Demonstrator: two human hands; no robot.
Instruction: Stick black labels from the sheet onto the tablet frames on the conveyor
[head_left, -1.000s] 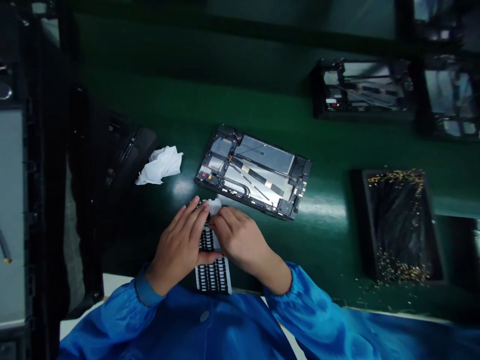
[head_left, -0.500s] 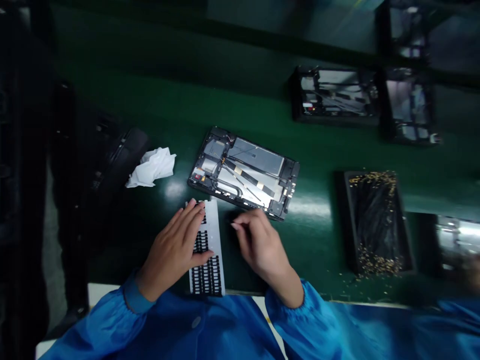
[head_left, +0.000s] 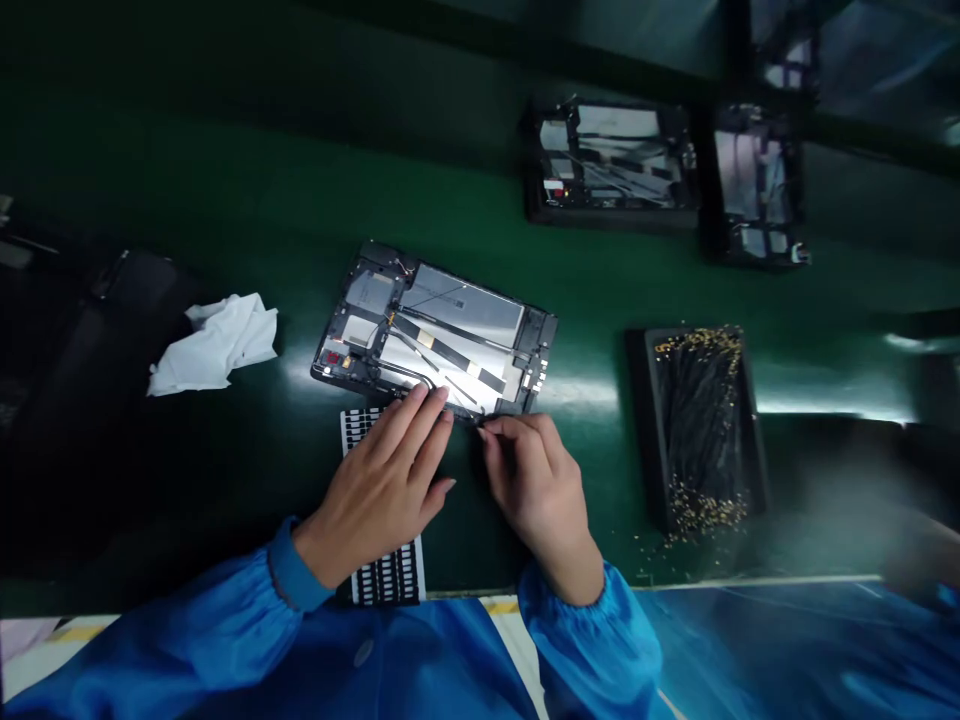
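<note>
An opened tablet [head_left: 450, 340] lies tilted on the green table, its battery, cables and inner boards showing. My left hand [head_left: 386, 470] is stretched flat, fingertips at the tablet's near edge. Beneath that palm is a white sheet of small black stickers [head_left: 386, 575], partly covered. At the near edge of the tablet, toward its right end, my right hand [head_left: 536, 475] pinches with thumb and forefinger. Whatever sits in that pinch is too small to make out.
A crumpled white tissue [head_left: 217, 345] lies left of the tablet. To the right stands a black tray [head_left: 641, 430] of black cables with gold ends, some bits spilled beside it. More opened tablets [head_left: 615, 160] rest in dark holders at the back. A co-worker's blurred sleeve [head_left: 862, 640] shows at lower right.
My left hand has moved from the sticker sheet up to the tablet's near edge. My right hand has come up against that edge, still pinching. The whole view has shifted.
</note>
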